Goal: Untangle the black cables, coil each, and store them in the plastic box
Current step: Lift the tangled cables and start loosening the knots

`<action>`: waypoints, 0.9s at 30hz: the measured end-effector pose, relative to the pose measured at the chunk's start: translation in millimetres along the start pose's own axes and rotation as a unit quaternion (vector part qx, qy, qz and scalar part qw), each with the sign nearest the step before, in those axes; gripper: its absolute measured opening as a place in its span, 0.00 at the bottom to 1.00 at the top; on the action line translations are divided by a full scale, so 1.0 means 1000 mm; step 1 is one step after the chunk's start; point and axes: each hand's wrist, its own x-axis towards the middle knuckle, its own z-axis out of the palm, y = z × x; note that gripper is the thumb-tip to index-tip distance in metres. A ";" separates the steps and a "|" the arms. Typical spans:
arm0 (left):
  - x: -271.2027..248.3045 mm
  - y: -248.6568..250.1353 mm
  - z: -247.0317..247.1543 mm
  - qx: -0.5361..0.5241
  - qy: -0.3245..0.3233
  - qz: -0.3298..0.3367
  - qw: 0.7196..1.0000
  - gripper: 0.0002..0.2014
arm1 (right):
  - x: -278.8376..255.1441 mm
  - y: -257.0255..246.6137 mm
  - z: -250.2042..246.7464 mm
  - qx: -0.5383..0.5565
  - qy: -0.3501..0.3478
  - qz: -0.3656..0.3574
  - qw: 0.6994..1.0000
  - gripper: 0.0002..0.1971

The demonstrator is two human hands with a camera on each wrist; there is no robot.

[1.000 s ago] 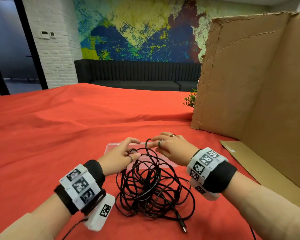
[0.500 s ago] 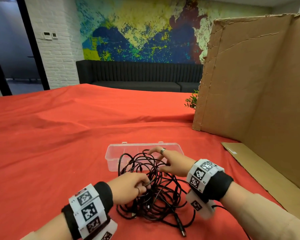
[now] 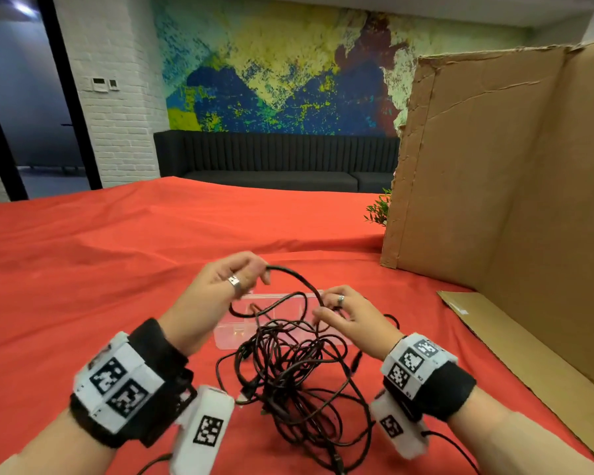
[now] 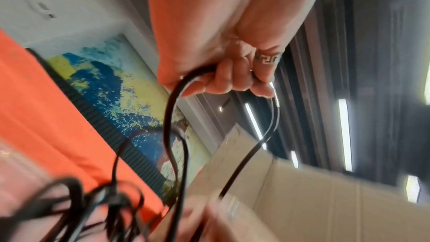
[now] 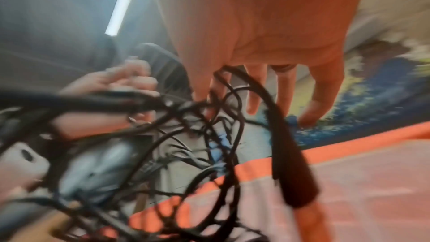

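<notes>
A tangle of black cables (image 3: 288, 382) lies on the red cloth between my wrists. My left hand (image 3: 254, 275) is raised above it, fingers curled round one black strand (image 3: 295, 275) that arcs over to my right hand (image 3: 323, 310). In the left wrist view the fingers (image 4: 223, 80) close round this cable (image 4: 170, 117). My right hand pinches the same strand between thumb and forefinger, and the right wrist view shows its other fingers (image 5: 286, 87) hanging straight over the blurred tangle (image 5: 186, 135). The clear plastic box (image 3: 228, 334) sits just behind the tangle, partly hidden by cables and hands.
A tall cardboard wall (image 3: 494, 200) stands at the right, with a flat cardboard sheet (image 3: 515, 341) at its foot. A small green plant (image 3: 379, 210) peeks out by its far corner. Red cloth (image 3: 100, 269) stretches to the left and beyond the box.
My left hand has risen from the tangle, drawing a loop of cable up over the box. My right hand has shifted from the heap to pinch that loop's other side.
</notes>
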 end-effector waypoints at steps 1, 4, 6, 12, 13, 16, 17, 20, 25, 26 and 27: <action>0.002 0.006 -0.004 -0.045 0.013 0.001 0.999 0.10 | -0.001 0.006 -0.004 -0.003 -0.005 0.017 1.000 0.05; 0.004 0.011 -0.018 -0.215 0.057 -0.020 0.975 0.09 | -0.010 0.019 -0.012 -0.021 -0.008 0.023 0.999 0.05; 0.008 0.004 -0.028 -0.243 0.101 -0.070 0.962 0.09 | -0.016 0.021 -0.014 -0.018 -0.008 0.031 0.999 0.07; 0.023 -0.010 -0.037 0.299 0.192 0.020 0.935 0.07 | -0.020 0.001 -0.011 -0.085 0.000 0.005 0.996 0.08; 0.021 -0.005 -0.024 0.338 0.129 0.059 0.930 0.11 | -0.018 -0.005 -0.010 -0.080 0.009 -0.005 0.997 0.08; 0.014 0.000 0.019 0.389 -0.107 0.037 0.914 0.17 | -0.013 -0.023 -0.009 -0.018 0.046 -0.032 0.998 0.08; 0.014 -0.003 0.029 0.425 -0.155 0.012 0.892 0.18 | -0.013 -0.026 -0.009 -0.002 0.046 -0.036 0.998 0.08; 0.018 -0.013 0.036 0.491 -0.155 -0.020 0.857 0.13 | -0.015 -0.031 -0.007 0.006 0.020 -0.046 0.999 0.06; 0.017 -0.008 0.020 0.434 -0.161 -0.008 0.886 0.12 | -0.016 -0.010 -0.016 -0.021 -0.006 -0.008 1.000 0.05; 0.017 -0.005 0.012 0.404 -0.139 -0.005 0.904 0.12 | -0.017 -0.001 -0.020 -0.030 -0.003 0.014 0.999 0.04; 0.017 -0.004 0.004 0.369 -0.114 -0.007 0.923 0.14 | -0.019 0.006 -0.024 -0.024 -0.002 0.035 0.999 0.02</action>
